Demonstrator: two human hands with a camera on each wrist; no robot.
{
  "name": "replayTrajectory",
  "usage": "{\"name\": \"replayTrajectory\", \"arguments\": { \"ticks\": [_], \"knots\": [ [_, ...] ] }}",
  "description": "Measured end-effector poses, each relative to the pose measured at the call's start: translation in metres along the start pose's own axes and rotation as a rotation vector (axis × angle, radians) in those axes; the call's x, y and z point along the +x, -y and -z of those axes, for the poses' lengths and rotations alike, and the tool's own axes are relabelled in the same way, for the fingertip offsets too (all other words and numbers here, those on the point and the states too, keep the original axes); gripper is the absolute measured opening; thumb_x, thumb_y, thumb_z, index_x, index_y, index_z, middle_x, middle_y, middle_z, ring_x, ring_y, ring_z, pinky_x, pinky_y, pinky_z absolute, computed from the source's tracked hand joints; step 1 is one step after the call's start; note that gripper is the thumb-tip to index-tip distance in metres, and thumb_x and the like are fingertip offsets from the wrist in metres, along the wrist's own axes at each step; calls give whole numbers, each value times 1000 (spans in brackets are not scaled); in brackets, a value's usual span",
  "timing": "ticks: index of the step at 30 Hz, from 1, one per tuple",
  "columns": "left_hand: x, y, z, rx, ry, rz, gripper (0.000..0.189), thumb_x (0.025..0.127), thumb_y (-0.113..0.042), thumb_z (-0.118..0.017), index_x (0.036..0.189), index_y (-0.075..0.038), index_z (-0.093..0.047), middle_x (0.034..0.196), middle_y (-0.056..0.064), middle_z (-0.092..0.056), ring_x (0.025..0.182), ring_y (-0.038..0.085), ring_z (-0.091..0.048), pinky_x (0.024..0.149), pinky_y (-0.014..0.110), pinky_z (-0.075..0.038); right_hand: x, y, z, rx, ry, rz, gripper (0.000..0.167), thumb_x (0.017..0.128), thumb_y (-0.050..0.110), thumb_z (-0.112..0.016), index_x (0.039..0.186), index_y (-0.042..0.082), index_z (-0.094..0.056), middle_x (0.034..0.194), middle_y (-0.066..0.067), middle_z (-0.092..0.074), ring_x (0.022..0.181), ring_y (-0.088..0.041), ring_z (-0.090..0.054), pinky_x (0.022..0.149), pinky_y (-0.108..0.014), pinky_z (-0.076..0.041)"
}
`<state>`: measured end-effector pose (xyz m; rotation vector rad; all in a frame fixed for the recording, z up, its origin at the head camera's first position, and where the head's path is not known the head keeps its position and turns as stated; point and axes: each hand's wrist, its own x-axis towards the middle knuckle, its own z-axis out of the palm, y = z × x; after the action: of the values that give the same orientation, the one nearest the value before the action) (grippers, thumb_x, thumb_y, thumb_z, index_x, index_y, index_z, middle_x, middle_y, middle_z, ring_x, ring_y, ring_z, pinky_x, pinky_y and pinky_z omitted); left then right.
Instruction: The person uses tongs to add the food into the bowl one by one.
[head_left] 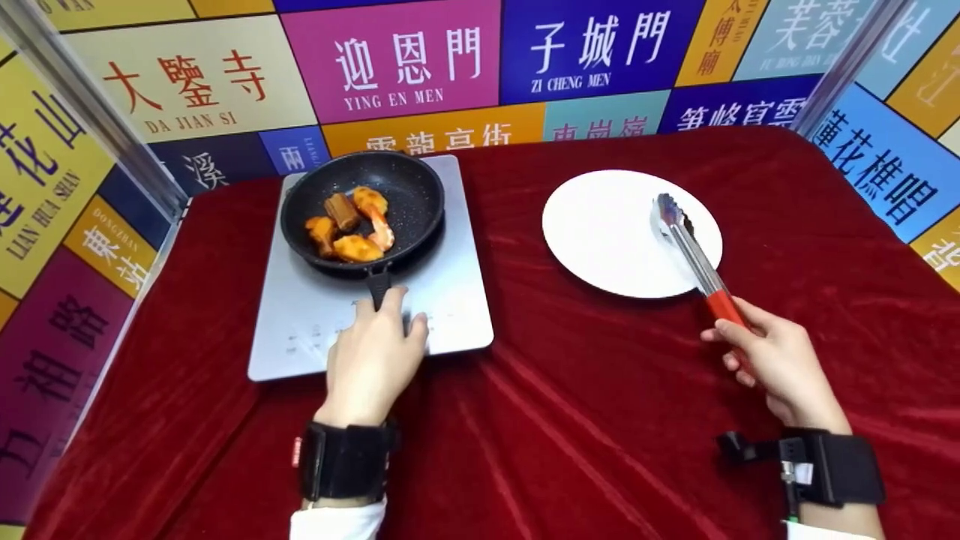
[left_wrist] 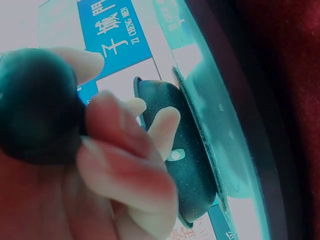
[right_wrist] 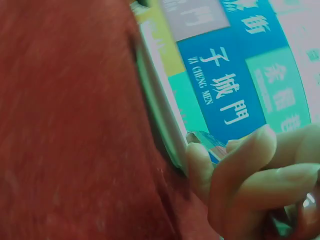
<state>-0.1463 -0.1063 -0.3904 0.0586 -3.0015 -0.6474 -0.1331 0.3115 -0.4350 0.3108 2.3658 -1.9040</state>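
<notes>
A black speckled frying pan (head_left: 409, 184) stands on the flat silver induction cooktop (head_left: 450, 300). Inside it lie a shrimp (head_left: 381, 231), several browned orange pieces (head_left: 357, 248) and a brown ridged piece (head_left: 342, 212). My left hand (head_left: 375, 352) grips the pan's handle (head_left: 379, 285); the handle's dark end (left_wrist: 40, 105) fills the left of the left wrist view. Holding the red grip (head_left: 726, 309) of metal tongs (head_left: 694, 251) is my right hand (head_left: 776, 360). The tongs' tips are over the white plate (head_left: 600, 232); whether they touch it I cannot tell. In the right wrist view, curled fingers (right_wrist: 250, 160) largely hide the tongs.
A dark red velvet cloth (head_left: 525, 420) with folds covers the table. Panels printed with Chinese characters (head_left: 412, 67) wall in the back and both sides, with metal posts (head_left: 142, 150) at the corners. The plate sits to the right of the cooktop.
</notes>
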Motion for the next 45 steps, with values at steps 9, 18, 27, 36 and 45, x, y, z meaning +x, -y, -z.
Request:
{"name": "replayTrajectory", "arguments": {
  "ticks": [9, 18, 27, 36, 45],
  "knots": [
    [-1, 1, 3, -4, 17, 12, 49, 89, -42, -45, 132, -18, -43, 120, 19, -46, 81, 38, -57, 65, 50, -44, 10, -13, 9, 692, 266, -99, 43, 94, 9, -43, 134, 5, -28, 99, -12, -61, 55, -7, -47, 37, -13, -31],
    [-1, 2, 4, -7, 9, 7, 48, 89, -42, -45, 131, -18, -43, 120, 19, -47, 82, 40, -57, 65, 50, -44, 14, -19, 9, 940, 419, -133, 34, 97, 7, -31, 131, 6, -36, 101, -14, -57, 58, -10, -50, 40, -15, -30],
    [0, 4, 3, -7, 18, 10, 49, 89, -42, -44, 132, -19, -42, 120, 19, -46, 81, 40, -57, 65, 50, -44, 17, -21, 4, 959, 460, -157, 35, 98, 8, -30, 133, 8, -34, 101, -13, -56, 57, -8, -48, 40, -14, -27],
    [0, 3, 3, -17, 33, 16, 49, 89, -42, -44, 132, -19, -41, 122, 19, -45, 84, 40, -56, 67, 50, -44, 18, -23, 2, 1062, 557, -174, 34, 99, 9, -24, 130, 8, -38, 102, -14, -55, 57, -7, -44, 42, -15, -25],
    [0, 0, 1, -16, 20, 5, 48, 89, -42, -45, 131, -19, -43, 121, 19, -46, 82, 40, -57, 67, 50, -43, 15, -22, -4, 1127, 602, -196, 34, 99, 11, -23, 130, 8, -38, 102, -14, -53, 57, -6, -35, 41, -15, -28]
  ]
}}
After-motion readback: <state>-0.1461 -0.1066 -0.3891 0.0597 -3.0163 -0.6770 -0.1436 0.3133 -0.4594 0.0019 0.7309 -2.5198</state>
